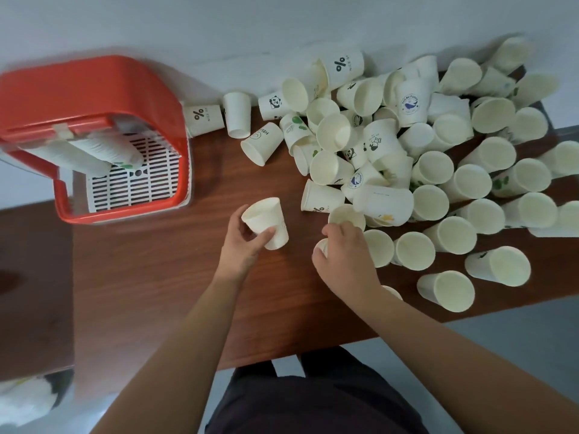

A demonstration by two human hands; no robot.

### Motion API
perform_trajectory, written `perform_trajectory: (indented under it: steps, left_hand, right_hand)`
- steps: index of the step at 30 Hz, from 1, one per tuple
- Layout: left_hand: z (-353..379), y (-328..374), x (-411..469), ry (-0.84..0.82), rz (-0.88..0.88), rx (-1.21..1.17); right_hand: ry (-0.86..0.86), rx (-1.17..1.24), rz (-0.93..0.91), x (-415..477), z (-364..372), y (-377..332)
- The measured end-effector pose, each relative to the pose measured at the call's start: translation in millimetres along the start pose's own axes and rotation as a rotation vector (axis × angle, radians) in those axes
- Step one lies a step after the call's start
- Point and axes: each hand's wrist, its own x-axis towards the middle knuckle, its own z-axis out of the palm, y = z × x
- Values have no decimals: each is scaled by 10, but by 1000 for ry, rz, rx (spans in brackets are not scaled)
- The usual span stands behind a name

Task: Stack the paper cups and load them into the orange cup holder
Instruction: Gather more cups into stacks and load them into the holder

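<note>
My left hand (242, 238) grips a plain white paper cup (270, 221) above the wooden table (150, 277), its mouth tilted up and to the left. To its right, my right hand (343, 252) curls over another white cup (322, 247) that lies on the table and is mostly hidden by my fingers. A big heap of white paper cups (407, 158), some printed with pandas and logos, fills the table's right half. At the far left stands the orange cup holder (94, 98), with a long stack of nested cups (91, 150) lying in it over a white slotted grid.
A white wall (219, 26) runs along the table's far edge. Several cups (445, 291) stand upright close to the front right edge. The table's front edge (282, 358) is just ahead of my body. A darker surface (34, 277) adjoins at the left.
</note>
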Motion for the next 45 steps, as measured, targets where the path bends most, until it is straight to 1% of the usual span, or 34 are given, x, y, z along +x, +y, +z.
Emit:
perform_trajectory:
  steps: [2,4,7,11,13,15,17,18,19,20,23,24,25,26,27,28,29,31,33,34,35,36,38,40,41,43,45]
  left_hand:
    - [-83,-85,-30,-12,32,76]
    - [-161,-163,-59,-27,81,139]
    - [-255,-257,-92,-30,140,255]
    - [-335,-380,-131,-46,148,382]
    - [-362,-420,-135,-58,129,410]
    - [-402,-425,-122,-108,127,439]
    - [-475,-397,-124,-164,103,465]
    - [-532,-369,-142,-164,79,469]
    - [-596,-327,-190,-141,73,469]
    - [-670,-282,-258,-107,101,469]
    - [-852,-129,-470,3,380,477]
    - [-865,-70,-518,6,424,446]
    - [-852,-8,-545,-33,406,391]
    - [-811,73,-570,-123,348,308]
    - [-756,147,-579,-247,274,227]
    - [-691,212,-581,-359,225,170]
    - [-622,271,-586,-429,208,156]
    - [-513,360,-576,-459,215,123]
    - [-464,428,-562,-456,215,63]
    - [-459,449,-545,-468,215,69]
    - [-461,464,-519,-475,219,110]
    - [-471,478,-494,-473,228,151]
    - [-513,502,-450,-424,272,209]
    - [-564,517,-405,-339,380,330]
    - [-589,513,-389,-304,438,420]
    - [-619,483,-373,-267,508,584]
    - [-623,429,-363,-249,576,728]
  right_hand:
    - [-10,-169,-20,-92,128,-3]
    - [2,-252,-23,-144,231,-27]
    - [69,-258,-7,-185,316,-65]
    - [95,-322,-22,-241,386,-138]
    - [91,-335,-30,-272,392,-181]
    - [90,-318,-18,-271,385,-207]
    - [57,-316,1,-250,343,-218]
    - [40,-305,10,-244,309,-228]
    - [25,-252,31,-242,264,-247]
    - [11,-132,80,-254,182,-289]
    - [29,381,308,-309,-103,-426]
    - [32,496,350,-339,-163,-459]
    - [28,582,378,-365,-187,-484]
    - [21,666,407,-395,-206,-511]
    - [19,778,446,-419,-211,-534]
    - [17,913,489,-442,-199,-550]
    - [9,1044,527,-467,-174,-562]
    - [7,1249,568,-525,-132,-580]
    - [24,1334,570,-586,-120,-576]
    - [34,1318,570,-618,-134,-562]
    - [46,1239,575,-655,-165,-533]
    - [74,1096,580,-694,-202,-489]
    - [197,720,581,-795,-228,-324]
    - [330,422,572,-938,-181,-129]
    - [355,317,578,-1005,-134,-37]
    - [302,175,634,-1105,-3,129]
    - [192,125,702,-1160,115,240]
